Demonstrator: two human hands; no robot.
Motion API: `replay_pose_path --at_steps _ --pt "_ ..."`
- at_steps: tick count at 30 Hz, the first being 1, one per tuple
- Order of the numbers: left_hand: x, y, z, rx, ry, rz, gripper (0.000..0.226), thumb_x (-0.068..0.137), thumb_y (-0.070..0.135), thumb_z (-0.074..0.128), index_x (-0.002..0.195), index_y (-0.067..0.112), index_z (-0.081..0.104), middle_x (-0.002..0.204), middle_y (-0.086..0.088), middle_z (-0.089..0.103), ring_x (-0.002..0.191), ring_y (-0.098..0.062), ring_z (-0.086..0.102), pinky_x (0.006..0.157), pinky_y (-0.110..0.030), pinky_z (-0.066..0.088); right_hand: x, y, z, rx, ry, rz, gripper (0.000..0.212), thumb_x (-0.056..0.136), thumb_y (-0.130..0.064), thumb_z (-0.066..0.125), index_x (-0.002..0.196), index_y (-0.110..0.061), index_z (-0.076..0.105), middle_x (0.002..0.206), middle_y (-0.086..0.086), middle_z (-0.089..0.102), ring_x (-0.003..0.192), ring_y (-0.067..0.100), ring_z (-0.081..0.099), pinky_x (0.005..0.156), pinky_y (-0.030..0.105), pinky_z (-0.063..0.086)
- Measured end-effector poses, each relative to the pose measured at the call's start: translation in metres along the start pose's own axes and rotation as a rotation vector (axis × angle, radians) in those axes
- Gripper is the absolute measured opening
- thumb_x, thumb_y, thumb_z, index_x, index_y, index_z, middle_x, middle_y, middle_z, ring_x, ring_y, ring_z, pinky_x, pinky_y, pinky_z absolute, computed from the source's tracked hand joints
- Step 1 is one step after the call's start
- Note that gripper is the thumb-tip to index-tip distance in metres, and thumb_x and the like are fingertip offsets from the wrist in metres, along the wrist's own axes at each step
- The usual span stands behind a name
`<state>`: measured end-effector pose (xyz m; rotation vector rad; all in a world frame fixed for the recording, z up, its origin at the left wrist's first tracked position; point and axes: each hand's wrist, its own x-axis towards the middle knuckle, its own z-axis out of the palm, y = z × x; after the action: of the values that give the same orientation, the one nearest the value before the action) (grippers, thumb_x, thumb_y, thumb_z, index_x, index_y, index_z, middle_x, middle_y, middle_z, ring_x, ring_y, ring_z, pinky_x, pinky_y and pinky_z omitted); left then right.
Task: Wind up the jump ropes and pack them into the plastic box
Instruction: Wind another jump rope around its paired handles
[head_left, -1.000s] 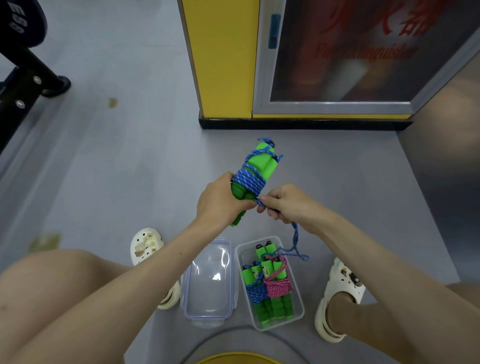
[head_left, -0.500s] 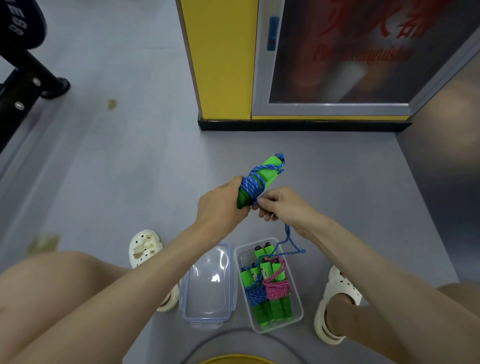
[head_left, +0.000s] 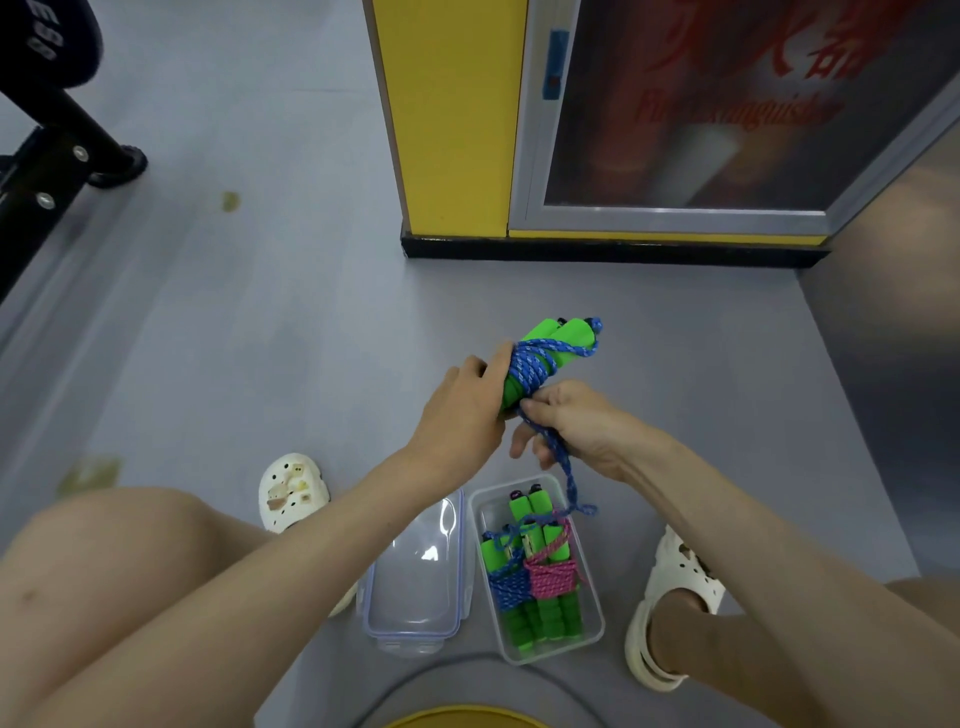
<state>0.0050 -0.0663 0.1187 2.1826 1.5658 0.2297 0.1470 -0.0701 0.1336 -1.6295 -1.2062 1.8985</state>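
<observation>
My left hand (head_left: 462, 410) grips the lower end of two green foam handles (head_left: 556, 345) held together, with blue rope (head_left: 530, 371) wound around their middle. My right hand (head_left: 576, 426) pinches the loose blue rope tail just below the bundle; the tail hangs down to the clear plastic box (head_left: 589, 631) on the floor between my feet. In the box lie two wound ropes with green handles, one bound in blue cord (head_left: 509, 590), one in pink cord (head_left: 553, 577).
The box's clear lid (head_left: 415, 571) lies on the floor left of the box. White clogs (head_left: 291, 491) flank both. A yellow pillar and a glass-fronted cabinet (head_left: 675, 130) stand ahead, black exercise equipment (head_left: 47, 145) at the far left, a yellow seat edge below.
The handle bundle has tilted lower and turned to the right. My right hand has drawn the rope around once more, and the hanging tail is shorter.
</observation>
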Motion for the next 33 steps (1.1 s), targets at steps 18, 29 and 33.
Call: replay_pose_path --at_steps 18,29,33 --pt "-0.004 0.002 0.012 0.304 0.280 -0.046 0.094 0.053 0.003 0.076 0.139 -0.006 0.039 0.112 -0.024 0.055 0.081 -0.034 0.053 0.063 -0.036 0.043 0.003 -0.009 0.001 0.260 0.088 -0.011 0.021 0.100 -0.013 0.043 0.093 0.002 0.058 0.056 0.008 0.056 0.036 0.006 0.035 0.035 0.016 0.027" --pt "0.006 0.011 0.000 -0.256 0.091 -0.046 0.095 0.077 0.031 0.069 0.150 0.010 0.010 0.136 -0.011 0.024 0.126 -0.027 0.027 0.103 -0.030 0.025 0.007 -0.002 -0.009 0.063 0.336 -0.061 0.037 0.091 -0.041 0.058 0.069 -0.010 0.059 0.053 0.002 0.048 0.038 0.006 0.029 0.041 0.020 0.024" --pt "0.010 0.002 -0.018 -0.744 0.015 -0.259 0.084 0.076 0.036 0.076 0.144 0.017 0.030 0.123 -0.001 0.039 0.112 -0.015 0.047 0.085 -0.023 0.047 0.001 -0.002 -0.019 -0.020 0.197 -0.085 0.036 0.092 -0.038 0.056 0.069 -0.011 0.058 0.055 0.001 0.049 0.042 0.007 0.029 0.045 0.020 0.024"
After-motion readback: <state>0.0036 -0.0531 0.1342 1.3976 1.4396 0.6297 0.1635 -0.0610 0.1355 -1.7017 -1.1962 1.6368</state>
